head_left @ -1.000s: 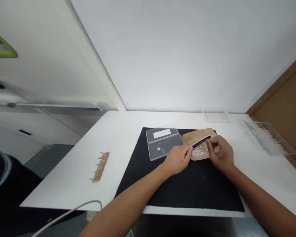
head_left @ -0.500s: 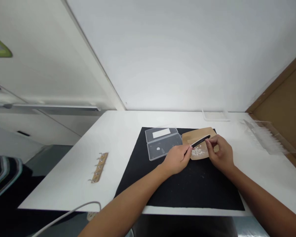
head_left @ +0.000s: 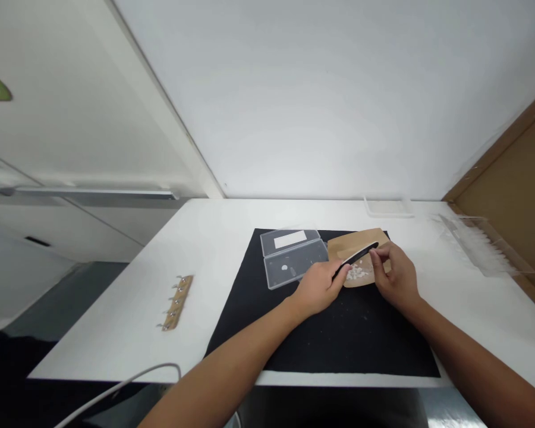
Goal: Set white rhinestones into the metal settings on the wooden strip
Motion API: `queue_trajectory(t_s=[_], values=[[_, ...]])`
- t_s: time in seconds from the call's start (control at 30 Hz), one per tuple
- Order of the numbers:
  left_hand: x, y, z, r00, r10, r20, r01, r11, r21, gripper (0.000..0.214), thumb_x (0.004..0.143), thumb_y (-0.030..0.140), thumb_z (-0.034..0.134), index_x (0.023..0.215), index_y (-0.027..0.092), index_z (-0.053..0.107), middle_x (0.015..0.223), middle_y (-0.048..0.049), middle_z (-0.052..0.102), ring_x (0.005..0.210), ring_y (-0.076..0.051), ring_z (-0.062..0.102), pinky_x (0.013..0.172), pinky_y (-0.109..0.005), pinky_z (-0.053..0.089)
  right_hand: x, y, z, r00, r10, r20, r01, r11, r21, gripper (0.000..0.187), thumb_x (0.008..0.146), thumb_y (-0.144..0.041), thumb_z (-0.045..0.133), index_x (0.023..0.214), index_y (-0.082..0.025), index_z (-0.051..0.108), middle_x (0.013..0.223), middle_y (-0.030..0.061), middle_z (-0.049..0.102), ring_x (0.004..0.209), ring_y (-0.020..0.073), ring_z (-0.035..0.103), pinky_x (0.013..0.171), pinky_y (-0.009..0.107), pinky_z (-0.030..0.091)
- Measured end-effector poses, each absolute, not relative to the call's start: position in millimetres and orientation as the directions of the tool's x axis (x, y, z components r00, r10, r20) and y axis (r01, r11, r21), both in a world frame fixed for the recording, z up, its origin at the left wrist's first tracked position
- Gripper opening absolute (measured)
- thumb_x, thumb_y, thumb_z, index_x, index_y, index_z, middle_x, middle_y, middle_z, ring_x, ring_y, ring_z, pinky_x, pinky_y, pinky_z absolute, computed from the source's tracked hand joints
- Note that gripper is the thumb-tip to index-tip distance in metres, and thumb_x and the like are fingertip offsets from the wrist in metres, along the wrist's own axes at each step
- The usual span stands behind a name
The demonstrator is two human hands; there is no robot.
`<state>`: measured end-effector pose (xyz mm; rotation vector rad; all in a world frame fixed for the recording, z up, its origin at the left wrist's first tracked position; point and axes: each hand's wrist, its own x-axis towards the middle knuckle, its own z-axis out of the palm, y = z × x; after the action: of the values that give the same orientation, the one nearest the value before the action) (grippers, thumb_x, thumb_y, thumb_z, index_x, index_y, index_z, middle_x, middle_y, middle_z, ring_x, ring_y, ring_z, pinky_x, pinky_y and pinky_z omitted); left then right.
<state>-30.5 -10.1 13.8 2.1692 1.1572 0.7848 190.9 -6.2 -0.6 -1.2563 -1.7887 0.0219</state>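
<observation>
My left hand (head_left: 320,286) is closed round the near end of a slim black strip with a white edge (head_left: 361,253), which slants up to the right and looks like a nail file. My right hand (head_left: 396,274) is pinched at the strip's far end; anything between its fingertips is too small to make out. Under the strip lies a brown paper pouch (head_left: 348,243) with a clear window, and small white pieces (head_left: 358,271) show in it. Left of the pouch, a clear hinged plastic case (head_left: 274,270) lies open, with a white label (head_left: 290,239) and one small white piece (head_left: 284,267).
A black mat (head_left: 339,345) covers the middle of the white table (head_left: 223,238). On the left lies a wooden strip with metal hooks (head_left: 177,303). Clear racks of pale pieces (head_left: 481,245) and a shallow clear tray (head_left: 389,208) stand right and back. A cable (head_left: 125,381) crosses the front edge.
The view has shifted slightly. The right fingertips and the black strip have moved only a little against each other. A striped sleeve at the far left has mostly left the view.
</observation>
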Motion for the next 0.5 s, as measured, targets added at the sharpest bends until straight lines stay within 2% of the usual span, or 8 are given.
queue_trajectory(t_s=[0.17,0.37,0.5], values=[[-27.5,-10.3,11.4,0.461,0.86,0.218,0.534,-0.465,0.706,0.043,0.112,0.041,0.036,0.098,0.02,0.072,0.098,-0.0065,0.08,0.093,-0.024,0.076,0.084,-0.032,0.052,185.5,-8.4,-3.6,-0.155,0.731,0.665,0.742,0.53,-0.41,0.016,0.103,-0.03,0.059,0.089,-0.025,0.055,0.079,0.0014,0.063,0.07,0.0199,0.059,0.068,0.037,0.042],[-24.6,-12.2,13.1,0.461,0.855,0.238,0.547,-0.485,0.682,0.044,0.113,0.04,0.035,0.097,0.02,0.071,0.092,-0.0062,0.078,0.088,-0.023,0.075,0.08,-0.031,0.052,185.0,-7.9,0.5,-0.081,0.71,0.699,0.806,0.459,-0.373,0.016,0.103,-0.029,0.059,0.088,-0.024,0.054,0.08,0.0015,0.064,0.067,0.0191,0.056,0.07,0.037,0.04],[-24.7,-12.0,11.6,0.451,0.858,0.246,0.539,-0.481,0.691,0.042,0.112,0.039,0.036,0.099,0.019,0.071,0.095,-0.0066,0.079,0.089,-0.023,0.075,0.08,-0.031,0.052,183.0,-5.1,-0.9,-0.16,0.702,0.694,0.763,0.534,-0.364,0.017,0.103,-0.028,0.058,0.088,-0.024,0.052,0.076,0.0005,0.06,0.066,0.0187,0.056,0.068,0.037,0.04]])
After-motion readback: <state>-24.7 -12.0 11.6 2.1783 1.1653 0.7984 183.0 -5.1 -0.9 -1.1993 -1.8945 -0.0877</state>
